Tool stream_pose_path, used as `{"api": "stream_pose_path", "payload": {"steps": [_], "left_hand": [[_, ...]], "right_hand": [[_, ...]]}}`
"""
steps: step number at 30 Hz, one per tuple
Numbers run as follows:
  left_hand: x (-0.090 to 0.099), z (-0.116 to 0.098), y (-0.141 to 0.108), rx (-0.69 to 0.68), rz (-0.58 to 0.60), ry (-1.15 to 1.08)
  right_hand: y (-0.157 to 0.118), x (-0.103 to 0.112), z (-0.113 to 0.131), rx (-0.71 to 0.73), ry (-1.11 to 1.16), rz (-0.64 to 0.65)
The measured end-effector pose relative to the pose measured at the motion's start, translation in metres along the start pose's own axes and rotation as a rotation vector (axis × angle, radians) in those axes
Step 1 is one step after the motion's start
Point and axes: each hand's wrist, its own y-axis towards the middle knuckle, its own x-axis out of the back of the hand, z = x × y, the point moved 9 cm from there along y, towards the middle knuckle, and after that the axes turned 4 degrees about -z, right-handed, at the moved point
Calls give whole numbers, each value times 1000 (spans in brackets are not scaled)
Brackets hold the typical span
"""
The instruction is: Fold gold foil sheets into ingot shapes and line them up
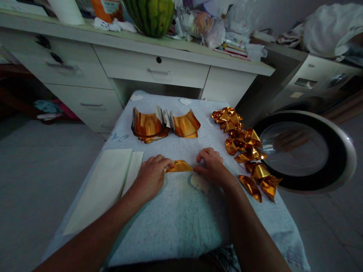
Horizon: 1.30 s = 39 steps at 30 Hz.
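Note:
A small folded gold foil paper (180, 166) lies flat on the cloth-covered table between my two hands. My left hand (153, 172) pinches its left end between thumb and fingers. At the right tip, my right hand (210, 165) touches the paper with its thumb, the other fingers curled and raised apart from the thumb. Beyond the hands stand two curved stacks of gold sheets, a left stack (147, 124) and a right stack (185, 124). Several folded gold foil pieces (251, 143) are heaped along the table's right side.
White folded paper (99, 185) lies on the table (181, 223) at the left. Behind is a white drawer desk (159, 71) with a watermelon (151, 17) and plastic bags on top. An open round washing machine door (304, 151) adjoins the table's right edge.

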Motion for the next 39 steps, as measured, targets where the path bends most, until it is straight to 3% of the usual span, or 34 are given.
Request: {"api": "stream_pose_path", "payload": {"steps": [7,10,14,18,23,28,33,39], "left_hand": [[1,-4,-1,-40,-9,52],[1,-7,-1,-56,-5,86],[2,-11,-2,-72,-2,130],[4,-13,-3,-84,-3,122],[7,-10,-2,-100,-16,77],[14,-9,-6,-134,-131,162],[13,-28,-11,-249,-162,228],[-4,-49,-27,-318,-138,522]], "right_hand": [[0,7,1,66,77,-67],[-3,14,22,186,191,-190],[-10,-6,64,415,233,-103],[-8,-22,69,404,169,-51],[-6,-23,64,397,185,-34],[-5,-23,65,393,178,-36],[-5,-22,66,397,177,-47],[-8,-22,67,413,153,-38]]}}
